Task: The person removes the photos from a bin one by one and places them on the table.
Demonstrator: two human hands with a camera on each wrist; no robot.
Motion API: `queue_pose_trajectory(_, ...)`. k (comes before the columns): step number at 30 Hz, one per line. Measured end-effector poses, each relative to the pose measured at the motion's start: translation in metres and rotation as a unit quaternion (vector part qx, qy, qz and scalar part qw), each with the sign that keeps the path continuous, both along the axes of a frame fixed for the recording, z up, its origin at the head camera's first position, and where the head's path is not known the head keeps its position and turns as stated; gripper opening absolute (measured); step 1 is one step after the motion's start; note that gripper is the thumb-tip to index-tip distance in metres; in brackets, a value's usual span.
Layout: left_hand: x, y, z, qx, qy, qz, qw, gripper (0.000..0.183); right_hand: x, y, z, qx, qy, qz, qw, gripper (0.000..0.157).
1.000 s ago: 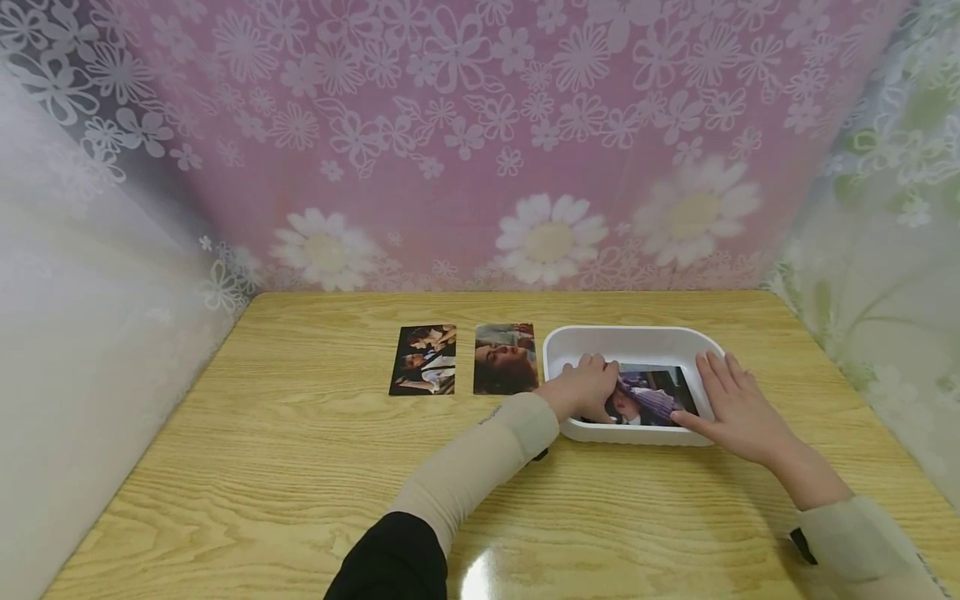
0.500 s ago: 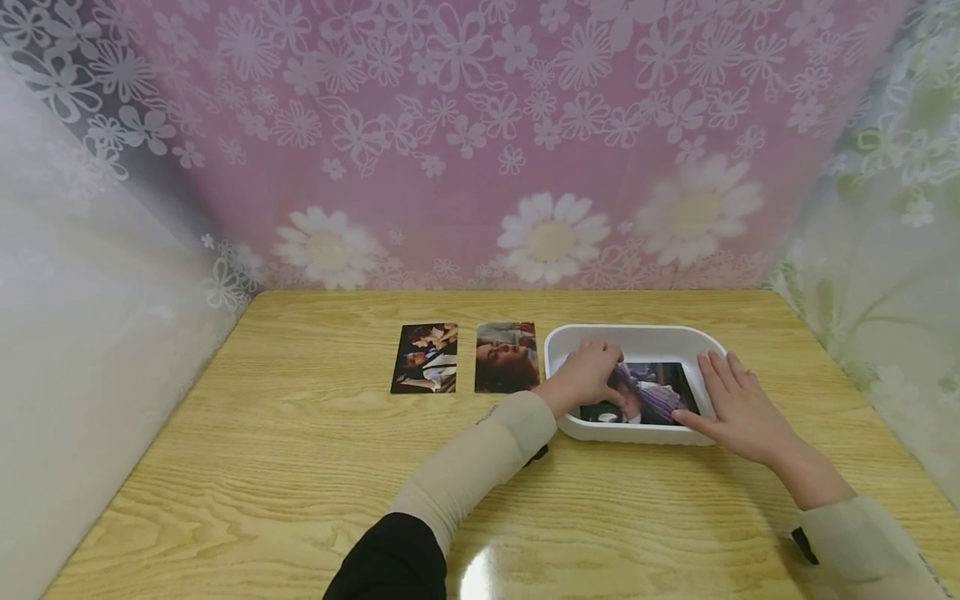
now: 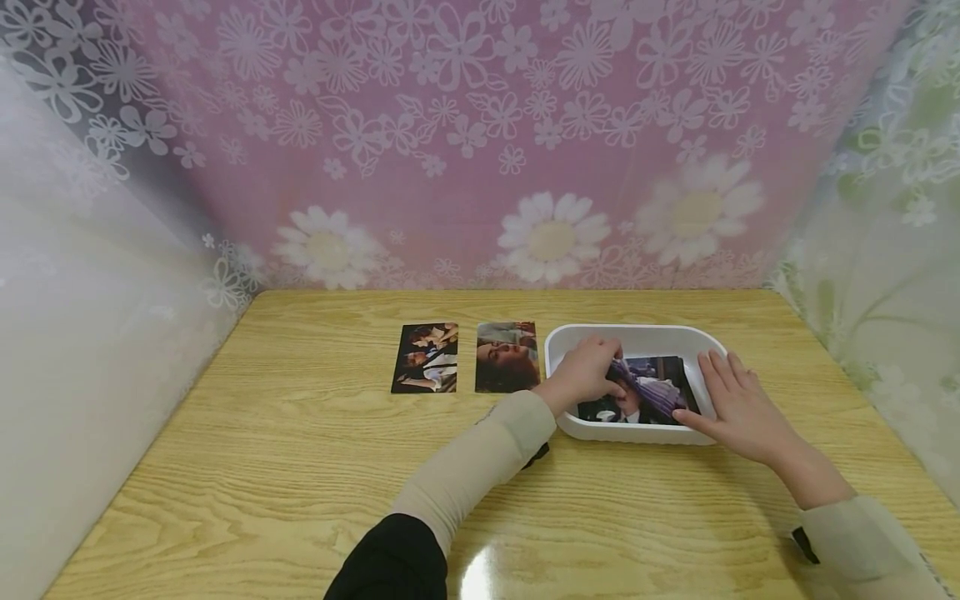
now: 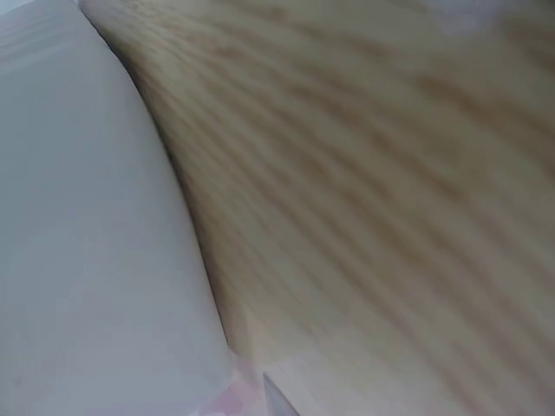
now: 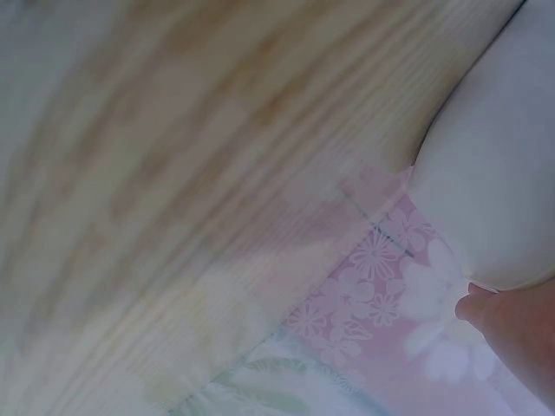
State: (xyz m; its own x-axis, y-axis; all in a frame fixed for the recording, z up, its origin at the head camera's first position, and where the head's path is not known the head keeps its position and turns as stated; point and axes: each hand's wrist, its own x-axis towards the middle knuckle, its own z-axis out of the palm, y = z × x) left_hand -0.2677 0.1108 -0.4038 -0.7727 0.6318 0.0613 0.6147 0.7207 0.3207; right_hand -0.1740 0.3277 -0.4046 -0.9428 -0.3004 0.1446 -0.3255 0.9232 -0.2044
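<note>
In the head view, a white plastic tray [image 3: 630, 432] stands on the wooden table with a small pile of glossy photo cards [image 3: 652, 387] in it. The top card's picture has purple pleated cloth. My left hand [image 3: 588, 375] reaches over the tray's left side and pinches the cards' left edge, with its fingertips partly hidden. My right hand [image 3: 738, 412] rests on the tray's right front corner, fingers straight over the right rim and thumb at the front rim. In the right wrist view, a fingertip [image 5: 473, 305] shows at the tray's rim [image 5: 486, 282].
Two photo cards lie left of the tray: one with a dark picture [image 3: 425, 358], the other showing a face close up [image 3: 507, 358]. A floral curtain [image 3: 450, 150] hangs behind the table [image 3: 262, 467]. The left wrist view shows the tray's outer wall [image 4: 95, 225] close up.
My left hand has shifted slightly up and back in the tray, and the cards' back edge has risen with it. More of the top card shows. My right hand has stayed put.
</note>
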Motion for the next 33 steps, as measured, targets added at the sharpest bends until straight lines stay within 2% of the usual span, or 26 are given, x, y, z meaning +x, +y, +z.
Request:
queue_pose_trajectory(6, -0.002, 0.001, 0.0, 0.013, 0.005, 0.016, 0.9998, 0.042, 0.001, 0.0, 0.003, -0.002, 0.001, -0.001, 1.0, 0.092)
queue_pose_trajectory(16, -0.001, 0.001, 0.002, 0.034, 0.063, 0.046, 0.9964, 0.033, 0.0, 0.001, 0.002, 0.004, 0.008, 0.0, 1.0, 0.092)
queue_pose_trajectory(18, -0.002, 0.001, 0.002, 0.047, 0.067, 0.051, 0.9953, 0.03, 0.0, 0.001, 0.002, 0.005, 0.011, 0.001, 1.0, 0.092)
queue_pose_trajectory(22, -0.002, 0.0, 0.003, 0.09, 0.049, 0.072, 0.9921, 0.024, 0.0, 0.002, 0.001, 0.003, 0.013, 0.001, 1.0, 0.092)
queue_pose_trajectory(25, -0.002, -0.002, 0.005, 0.136, 0.025, 0.09, 0.9863, 0.02, 0.0, 0.001, 0.0, -0.002, 0.013, 0.001, 1.0, 0.092)
queue_pose_trajectory(30, -0.002, -0.008, 0.01, 0.194, 0.029, 0.124, 0.9727, 0.018, 0.001, 0.0, 0.0, -0.005, 0.005, 0.0, 1.0, 0.092)
queue_pose_trajectory(33, -0.003, -0.013, 0.014, 0.239, 0.033, 0.143, 0.96, 0.016, 0.001, 0.0, 0.0, -0.003, 0.001, -0.001, 1.0, 0.092)
